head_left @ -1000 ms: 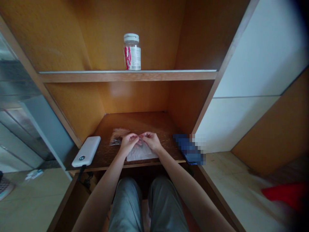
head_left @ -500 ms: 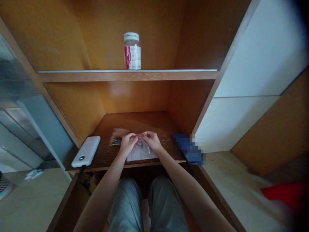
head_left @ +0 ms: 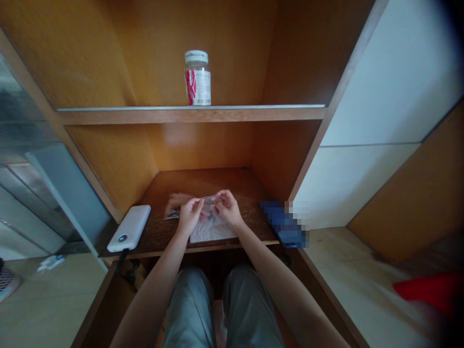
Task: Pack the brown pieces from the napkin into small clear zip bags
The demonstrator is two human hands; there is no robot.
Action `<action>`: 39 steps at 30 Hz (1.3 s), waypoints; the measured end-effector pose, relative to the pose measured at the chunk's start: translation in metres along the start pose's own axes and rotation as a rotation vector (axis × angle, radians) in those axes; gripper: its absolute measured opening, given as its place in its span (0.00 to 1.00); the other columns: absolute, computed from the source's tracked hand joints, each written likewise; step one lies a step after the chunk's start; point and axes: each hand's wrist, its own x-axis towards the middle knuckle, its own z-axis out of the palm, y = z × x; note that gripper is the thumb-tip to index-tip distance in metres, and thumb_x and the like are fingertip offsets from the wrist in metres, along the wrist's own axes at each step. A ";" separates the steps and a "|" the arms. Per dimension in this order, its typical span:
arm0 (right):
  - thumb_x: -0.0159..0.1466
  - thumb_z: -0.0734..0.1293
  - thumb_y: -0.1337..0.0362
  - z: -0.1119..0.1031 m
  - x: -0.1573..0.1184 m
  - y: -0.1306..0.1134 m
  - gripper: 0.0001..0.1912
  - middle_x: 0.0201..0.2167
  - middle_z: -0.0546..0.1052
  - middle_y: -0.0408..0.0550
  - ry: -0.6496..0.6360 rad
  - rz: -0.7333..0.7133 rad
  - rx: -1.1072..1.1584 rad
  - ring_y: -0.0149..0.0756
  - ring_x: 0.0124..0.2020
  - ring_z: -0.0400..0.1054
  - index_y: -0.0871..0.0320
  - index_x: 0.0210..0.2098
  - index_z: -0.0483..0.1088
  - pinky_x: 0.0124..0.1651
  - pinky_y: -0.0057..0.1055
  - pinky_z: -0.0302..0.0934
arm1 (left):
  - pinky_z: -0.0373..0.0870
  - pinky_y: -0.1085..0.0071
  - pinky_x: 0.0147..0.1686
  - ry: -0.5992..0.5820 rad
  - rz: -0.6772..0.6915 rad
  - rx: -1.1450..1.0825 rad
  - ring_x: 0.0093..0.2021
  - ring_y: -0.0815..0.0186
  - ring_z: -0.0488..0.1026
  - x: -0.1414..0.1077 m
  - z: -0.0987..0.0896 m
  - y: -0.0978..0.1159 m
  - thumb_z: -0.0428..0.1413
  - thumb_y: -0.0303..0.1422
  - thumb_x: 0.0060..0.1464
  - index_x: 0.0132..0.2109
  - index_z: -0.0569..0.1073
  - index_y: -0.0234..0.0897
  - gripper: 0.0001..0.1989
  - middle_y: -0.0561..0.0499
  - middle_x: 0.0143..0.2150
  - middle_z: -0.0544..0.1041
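Left grip and right grip pinched a clear bag; another packet lay leftward. A jar stood above.

1. Jar: upright on the shelf, white cap.
2. Power bank: white, below and left of the jar.
3. Cable: black, at the power bank's end farther from the jar.
4. Blue object: pixelated, below and right of the jar.

We see thin, crinkled, see-through plastic in the bag, scuffed wood on the lower shelf, smooth plastic on the power bank, matt cloth in the trousers
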 end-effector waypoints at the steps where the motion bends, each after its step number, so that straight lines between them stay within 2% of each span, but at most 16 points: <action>1: 0.54 0.62 0.63 0.000 0.000 0.000 0.10 0.29 0.69 0.40 -0.008 0.001 -0.020 0.24 0.18 0.59 0.53 0.36 0.58 0.20 0.23 0.55 | 0.64 0.75 0.14 0.005 0.002 0.001 0.22 0.65 0.73 0.000 0.000 0.000 0.52 0.45 0.48 0.36 0.69 0.34 0.17 0.49 0.27 0.74; 3: 0.54 0.60 0.65 -0.005 0.004 0.001 0.10 0.29 0.69 0.40 0.005 -0.003 -0.058 0.23 0.16 0.58 0.53 0.37 0.58 0.19 0.22 0.54 | 0.64 0.75 0.15 0.020 -0.009 -0.014 0.21 0.66 0.72 0.000 0.001 0.000 0.53 0.45 0.48 0.36 0.69 0.34 0.17 0.49 0.27 0.75; 5: 0.53 0.60 0.67 -0.016 0.012 0.004 0.15 0.28 0.69 0.40 0.038 -0.011 -0.085 0.22 0.16 0.57 0.53 0.40 0.57 0.20 0.22 0.53 | 0.63 0.75 0.14 0.044 -0.026 -0.031 0.19 0.68 0.71 0.000 0.001 0.000 0.52 0.46 0.48 0.37 0.68 0.34 0.18 0.48 0.28 0.75; 7: 0.51 0.62 0.67 -0.034 0.023 0.007 0.22 0.26 0.69 0.38 0.085 0.016 -0.103 0.23 0.16 0.57 0.54 0.45 0.55 0.19 0.22 0.52 | 0.61 0.76 0.14 0.069 -0.027 -0.005 0.17 0.70 0.69 0.000 0.002 -0.001 0.51 0.46 0.49 0.36 0.68 0.35 0.17 0.49 0.26 0.75; 10: 0.48 0.63 0.68 -0.066 0.042 0.012 0.25 0.22 0.68 0.36 0.183 0.116 -0.171 0.23 0.15 0.57 0.56 0.46 0.55 0.19 0.22 0.51 | 0.57 0.77 0.14 0.052 0.029 0.154 0.13 0.73 0.64 -0.001 0.002 -0.003 0.50 0.45 0.50 0.30 0.68 0.35 0.16 0.54 0.19 0.71; 13: 0.46 0.64 0.71 -0.093 0.056 0.017 0.24 0.20 0.67 0.37 0.210 0.208 -0.335 0.26 0.17 0.59 0.59 0.44 0.58 0.22 0.25 0.55 | 0.54 0.77 0.15 0.005 0.072 0.329 0.13 0.73 0.61 -0.001 0.003 -0.004 0.49 0.44 0.50 0.22 0.65 0.36 0.17 0.57 0.12 0.64; 16: 0.47 0.62 0.73 -0.106 0.062 0.021 0.25 0.22 0.69 0.41 0.224 0.232 -0.559 0.30 0.22 0.64 0.60 0.45 0.59 0.28 0.28 0.58 | 0.52 0.76 0.16 -0.019 0.089 0.408 0.13 0.73 0.59 0.000 0.004 -0.005 0.48 0.42 0.51 0.19 0.64 0.37 0.18 0.57 0.11 0.63; 20: 0.48 0.62 0.73 -0.108 0.057 0.022 0.28 0.32 0.72 0.53 0.160 0.198 -0.943 0.40 0.35 0.67 0.62 0.50 0.58 0.37 0.34 0.59 | 0.51 0.75 0.18 0.009 0.128 0.508 0.14 0.72 0.59 0.001 0.004 -0.007 0.48 0.40 0.51 0.19 0.64 0.37 0.17 0.56 0.11 0.64; 24: 0.50 0.60 0.74 -0.099 0.047 0.021 0.29 0.45 0.68 0.61 0.138 0.085 -1.245 0.48 0.48 0.61 0.65 0.52 0.58 0.46 0.39 0.56 | 0.50 0.75 0.19 0.031 0.161 0.583 0.15 0.72 0.59 0.001 0.004 -0.009 0.48 0.39 0.51 0.18 0.63 0.37 0.17 0.56 0.12 0.63; 28: 0.55 0.56 0.74 -0.086 0.038 0.027 0.24 0.48 0.67 0.60 0.052 0.014 -1.242 0.44 0.50 0.60 0.66 0.52 0.59 0.50 0.37 0.54 | 0.52 0.75 0.19 0.013 0.158 0.564 0.15 0.71 0.60 0.002 0.004 -0.010 0.47 0.39 0.52 0.18 0.63 0.37 0.17 0.55 0.12 0.64; 31: 0.60 0.54 0.69 -0.080 0.032 0.035 0.21 0.49 0.67 0.60 -0.024 0.010 -1.216 0.42 0.52 0.59 0.66 0.53 0.59 0.52 0.37 0.53 | 0.54 0.75 0.19 -0.016 0.124 0.497 0.15 0.71 0.61 0.002 0.003 -0.009 0.45 0.40 0.53 0.21 0.64 0.37 0.17 0.56 0.13 0.64; 35: 0.63 0.52 0.65 -0.081 0.023 0.040 0.21 0.54 0.63 0.59 -0.101 0.016 -1.275 0.42 0.57 0.54 0.65 0.54 0.59 0.56 0.41 0.48 | 0.57 0.75 0.20 -0.055 0.114 0.457 0.16 0.70 0.63 -0.003 -0.001 -0.002 0.45 0.41 0.54 0.23 0.65 0.37 0.17 0.55 0.14 0.66; 39: 0.63 0.52 0.66 -0.087 0.019 0.038 0.21 0.56 0.61 0.59 -0.124 0.025 -1.304 0.41 0.59 0.51 0.65 0.54 0.60 0.57 0.42 0.46 | 0.61 0.75 0.23 -0.024 0.150 0.506 0.19 0.68 0.68 -0.014 -0.013 0.006 0.46 0.40 0.53 0.25 0.66 0.37 0.15 0.53 0.17 0.69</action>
